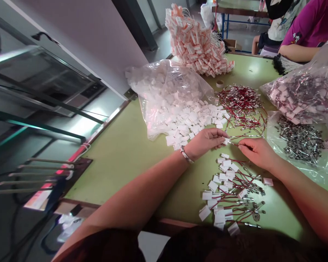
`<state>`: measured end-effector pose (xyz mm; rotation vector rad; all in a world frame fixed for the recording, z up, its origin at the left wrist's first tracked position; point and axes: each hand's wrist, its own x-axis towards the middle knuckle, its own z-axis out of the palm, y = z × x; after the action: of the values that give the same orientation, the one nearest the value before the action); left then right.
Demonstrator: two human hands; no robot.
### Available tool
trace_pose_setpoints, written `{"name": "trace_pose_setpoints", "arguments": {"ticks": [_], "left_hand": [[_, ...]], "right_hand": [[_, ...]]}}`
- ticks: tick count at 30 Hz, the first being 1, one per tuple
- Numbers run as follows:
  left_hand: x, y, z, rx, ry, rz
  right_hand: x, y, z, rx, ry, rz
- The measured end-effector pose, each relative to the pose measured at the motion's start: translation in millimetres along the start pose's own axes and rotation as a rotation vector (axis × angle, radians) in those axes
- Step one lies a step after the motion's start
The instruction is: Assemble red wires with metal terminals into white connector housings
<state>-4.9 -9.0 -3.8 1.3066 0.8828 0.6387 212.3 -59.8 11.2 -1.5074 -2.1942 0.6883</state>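
My left hand (207, 141) pinches a small white plastic housing (226, 141) between thumb and fingers. In my right hand (255, 151) a short red wire (234, 144) is pinched, its end at the housing; I cannot tell how far in it sits. Just beyond my hands lies a pile of red wires with metal terminals (242, 100). Left of that, loose white housings (192, 123) spill from a clear bag (153, 120). Nearer to me, several white housings with red wires attached (225, 178) lie in a loose column.
A big heap of orange and white parts (194, 43) stands at the table's back. Beside it lies a tape roll (220, 84). On the right are a bag of pinkish-white parts (303, 91) and a bag of dark metal parts (300, 140). A person in a purple sleeve (306, 29) sits opposite.
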Motion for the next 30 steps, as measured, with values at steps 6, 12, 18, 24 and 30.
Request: {"name": "trace_pose_setpoints", "arguments": {"ticks": [6, 12, 18, 24, 30], "left_hand": [[-1, 4, 0.5, 0.051, -0.084, -0.016], [-3, 4, 6.6, 0.023, -0.039, -0.01], [-3, 3, 13.6, 0.002, -0.036, -0.005], [-5, 3, 20.0, 0.038, 0.012, -0.031], [-4, -1, 14.1, 0.0, -0.168, -0.047]], "right_hand": [[1, 0, -2, 0.046, -0.018, 0.119], [-4, -11, -2, -0.081, 0.049, 0.107], [-2, -11, 0, 0.043, 0.1, 0.121], [-5, -14, 10, -0.199, 0.051, 0.01], [-13, -5, 16, -0.296, -0.046, -0.091]]}}
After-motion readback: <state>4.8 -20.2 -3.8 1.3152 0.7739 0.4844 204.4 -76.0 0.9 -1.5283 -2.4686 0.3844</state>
